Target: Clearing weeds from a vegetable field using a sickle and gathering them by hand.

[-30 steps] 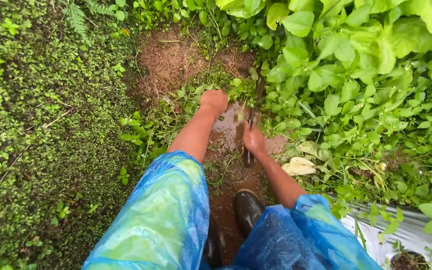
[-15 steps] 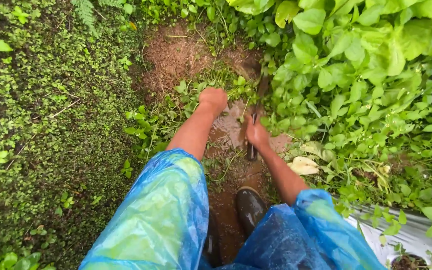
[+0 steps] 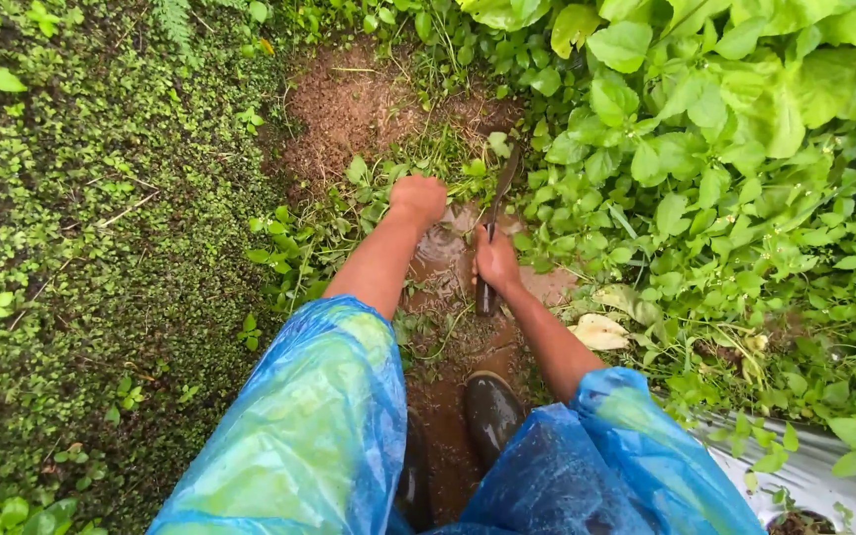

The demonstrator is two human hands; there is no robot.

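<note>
While the wet path is viewed from above, the left hand [image 3: 416, 197] is seen closed into a fist down among the low weeds [image 3: 349, 213], apparently gripping a tuft, though what exactly is held cannot be told since the fingers are hidden under the knuckles. The right hand [image 3: 496, 263] is wrapped fully around the dark handle of a knife [image 3: 495, 223], whose long blade points away from the person, tip reaching the edge of the broad-leaved plants [image 3: 705, 149] on the right. The knife is just beside the left fist, above a small muddy puddle [image 3: 443, 248], not touching the fist. Both forearms are bare below blue plastic raincoat sleeves [image 3: 319, 426]. A dark rubber boot [image 3: 492, 411] is planted on the mud strip below the hands. As a judgement, the weed clearing looks partly done: bare reddish soil [image 3: 349, 104] is exposed beyond the hands and under them, while grass and weeds remain around the left fist and along both edges of the path. The mossy bank [image 3: 91, 248] on the left is untouched. A pale fallen leaf [image 3: 598, 332] lies near the right forearm. A grey sheet edge [image 3: 824, 466] shows at lower right.
</note>
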